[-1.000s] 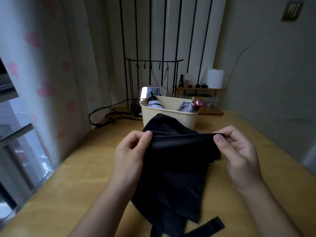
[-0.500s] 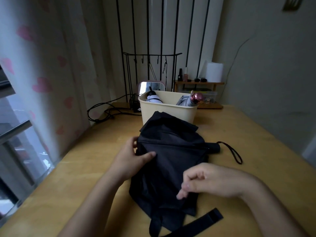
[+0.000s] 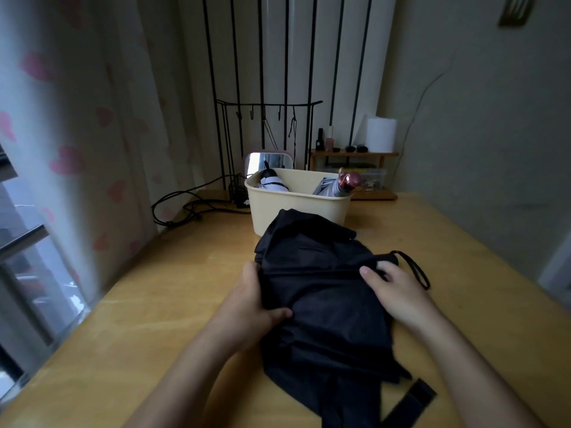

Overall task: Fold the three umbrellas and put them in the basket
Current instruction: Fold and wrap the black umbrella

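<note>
Smoothing the loose canopy of the black umbrella (image 3: 321, 291), as seen from the head camera, you press it flat against the wooden table (image 3: 154, 304) just in front of the cream basket (image 3: 296, 211), the landmark for all positions below. Your left hand (image 3: 250, 307) cups the canopy's left edge, fingers curled narrowly over the cloth and thumb laid on top, probably to keep the pleats from springing apart. Your right hand (image 3: 398, 295) lies on the right end, fingers bent around the fabric beside the handle; whether it grips the handle itself cannot be told. The wrist loop (image 3: 414, 270) trails free on the table to the right of that hand, and the closing strap (image 3: 408, 403) lies loose at the umbrella's end farthest from the basket, suggesting that wrapping is not yet done.

Inside the basket two folded umbrellas stand: a white umbrella (image 3: 273, 182) at the left wall, a grey umbrella (image 3: 335, 189) with a pink handle at the right. Room remains between them for the third. A small mirror (image 3: 268, 160) stands just behind the basket.
</note>
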